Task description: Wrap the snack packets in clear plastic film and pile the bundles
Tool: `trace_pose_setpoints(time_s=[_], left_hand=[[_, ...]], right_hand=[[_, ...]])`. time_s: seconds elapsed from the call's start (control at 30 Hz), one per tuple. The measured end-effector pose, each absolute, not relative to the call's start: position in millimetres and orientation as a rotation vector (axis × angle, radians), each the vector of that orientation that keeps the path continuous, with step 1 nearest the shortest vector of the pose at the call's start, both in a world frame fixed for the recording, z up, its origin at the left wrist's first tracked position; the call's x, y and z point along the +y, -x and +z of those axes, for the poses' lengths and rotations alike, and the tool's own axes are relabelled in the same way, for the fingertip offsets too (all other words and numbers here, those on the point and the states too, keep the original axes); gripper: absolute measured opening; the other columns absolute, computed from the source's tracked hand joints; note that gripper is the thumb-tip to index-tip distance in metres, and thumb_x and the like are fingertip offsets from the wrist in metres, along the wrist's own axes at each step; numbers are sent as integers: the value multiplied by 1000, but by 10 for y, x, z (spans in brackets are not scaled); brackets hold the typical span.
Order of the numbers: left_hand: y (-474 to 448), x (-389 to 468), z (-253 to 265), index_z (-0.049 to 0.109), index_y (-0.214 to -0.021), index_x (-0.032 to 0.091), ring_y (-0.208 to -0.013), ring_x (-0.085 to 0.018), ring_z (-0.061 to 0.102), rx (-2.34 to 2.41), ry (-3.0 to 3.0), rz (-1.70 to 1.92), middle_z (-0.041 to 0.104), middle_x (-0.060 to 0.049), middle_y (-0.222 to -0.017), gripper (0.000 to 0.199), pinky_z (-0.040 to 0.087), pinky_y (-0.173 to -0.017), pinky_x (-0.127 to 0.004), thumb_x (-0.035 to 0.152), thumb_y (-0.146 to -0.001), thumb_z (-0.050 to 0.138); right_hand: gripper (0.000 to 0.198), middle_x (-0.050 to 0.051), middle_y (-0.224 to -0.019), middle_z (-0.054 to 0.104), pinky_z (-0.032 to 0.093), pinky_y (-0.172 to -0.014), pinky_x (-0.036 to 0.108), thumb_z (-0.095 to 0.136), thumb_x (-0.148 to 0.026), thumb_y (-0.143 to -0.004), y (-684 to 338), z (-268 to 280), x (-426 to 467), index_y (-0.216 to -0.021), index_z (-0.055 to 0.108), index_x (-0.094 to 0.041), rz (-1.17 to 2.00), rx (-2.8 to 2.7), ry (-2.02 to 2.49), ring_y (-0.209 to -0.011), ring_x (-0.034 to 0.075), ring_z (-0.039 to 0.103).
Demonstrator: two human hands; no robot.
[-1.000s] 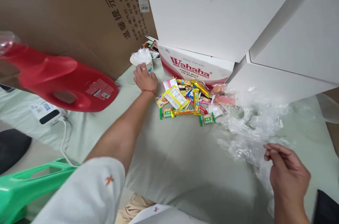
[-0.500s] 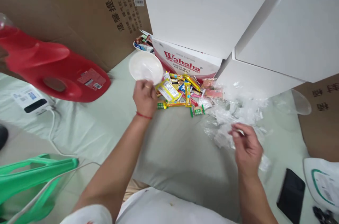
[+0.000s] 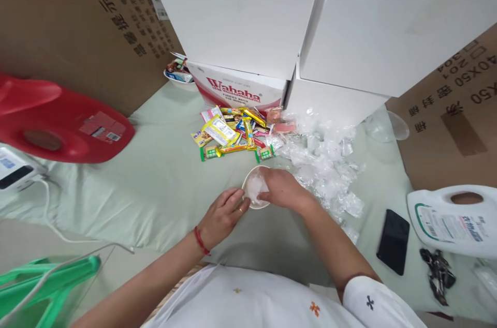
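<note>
A white bowl [image 3: 258, 207] stands tilted towards me above the pale green cloth, near my body. My left hand [image 3: 224, 217], with a red string bracelet and a ring, grips its left rim. My right hand [image 3: 282, 188] reaches in from the right, thumb and fingers closed around crumpled clear plastic [image 3: 254, 187] inside the bowl; its fingertips are partly hidden. Just beyond the bowl lies a heap of wrapped snacks [image 3: 221, 130] in yellow, green and pink. To the right of it spreads a pile of clear plastic packets [image 3: 324, 162].
A Wahaha carton [image 3: 236, 89] and white boxes [image 3: 240, 12] stand at the back. On the left are a red jug [image 3: 66, 126] and a green stool [image 3: 58, 286]. At the right lie a phone [image 3: 393, 242], a white jug [image 3: 450, 219], dark keys [image 3: 438, 273] and a clear bowl [image 3: 388, 125].
My left hand has brought the white bowl from beside the carton down towards me. My right hand has moved left from the plastic pile into the bowl. The view has shifted right.
</note>
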State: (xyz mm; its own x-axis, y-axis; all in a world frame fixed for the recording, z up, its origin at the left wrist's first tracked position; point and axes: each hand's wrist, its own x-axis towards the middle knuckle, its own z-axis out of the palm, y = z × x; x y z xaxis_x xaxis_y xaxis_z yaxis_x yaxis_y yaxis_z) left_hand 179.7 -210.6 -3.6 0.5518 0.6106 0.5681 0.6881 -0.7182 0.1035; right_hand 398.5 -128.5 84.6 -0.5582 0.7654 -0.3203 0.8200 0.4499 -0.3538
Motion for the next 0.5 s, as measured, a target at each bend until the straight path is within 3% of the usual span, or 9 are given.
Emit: trace_pose_setpoints(time_s=[0.07,0.23,0.33,0.43,0.5], left_hand=[[-1848,-2079,-49,68,-119,19,-125,-27,56,-1052,2683,-942,66,-14,-121,34,59,-99,-41,3,-91,58],[-1980,-2018,-50,68,-114,20,-134,-27,54,-1035,2724,-1094,63,-13,-126,30,59,-102,-42,4,-90,65],[-1934,-1981,-69,65,-115,24,-140,-29,51,-1186,2678,-1246,60,-12,-131,35,58,-104,-49,1,-88,66],[-1861,-1924,-83,64,-118,26,-144,-30,48,-1202,2716,-1328,58,-12,-138,39,55,-107,-54,0,-89,65],[-1845,-1887,-66,63,-117,24,-145,-31,46,-1184,2750,-1329,58,-14,-140,37,54,-108,-55,0,-90,63]], right_hand=[[58,18,-119,72,53,-84,36,79,-35,-84,-3952,857,-1329,-132,59,-11,-634,2514,-1418,-107,32,71],[20,15,-111,71,52,-84,35,76,-30,-85,-3981,801,-1319,-100,75,-16,-621,2529,-1376,-110,31,65],[23,7,-97,69,52,-77,31,78,-39,-84,-4257,787,-1308,-93,75,-18,-1100,2675,-1630,-93,23,66],[37,3,-91,67,53,-72,30,73,-53,-87,-4641,850,-1211,-100,72,-19,-1691,2771,-2206,-80,18,65],[44,3,-93,67,54,-76,32,71,-57,-86,-4890,879,-1048,-105,69,-18,-1592,2812,-2740,-83,18,64]])
